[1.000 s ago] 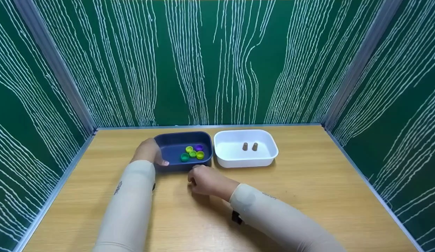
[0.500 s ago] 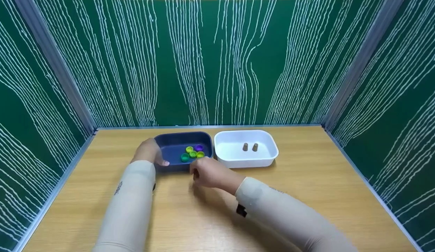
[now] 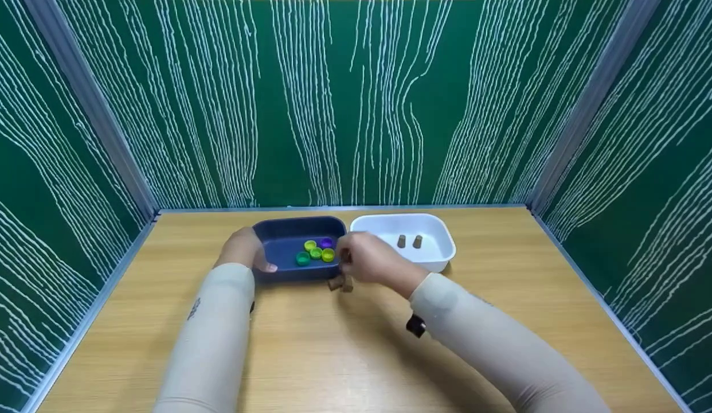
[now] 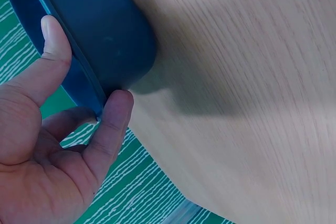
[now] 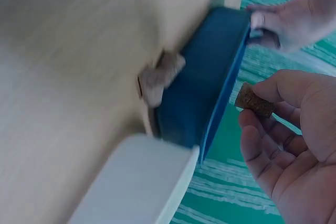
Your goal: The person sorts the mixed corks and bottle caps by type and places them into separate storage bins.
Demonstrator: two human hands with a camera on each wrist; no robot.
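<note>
My left hand grips the left end of a dark blue tub, its thumb over the rim in the left wrist view. Several small bottle caps, yellow, green and purple, lie inside that tub. In the right wrist view my right hand pinches a cork between thumb and fingers. From the head, this hand is above the place where the two tubs meet, and it hides the cork. On the table at the dark tub's front right corner lie loose corks, close together.
A white tub stands against the dark tub's right side. Two corks stand in it. Green panels with white streaks close off the back and both sides of the wooden table.
My right hand has risen from the table in front of the dark tub and moved right, toward the white tub. Loose corks have come into sight below it. The left hand has stayed put.
</note>
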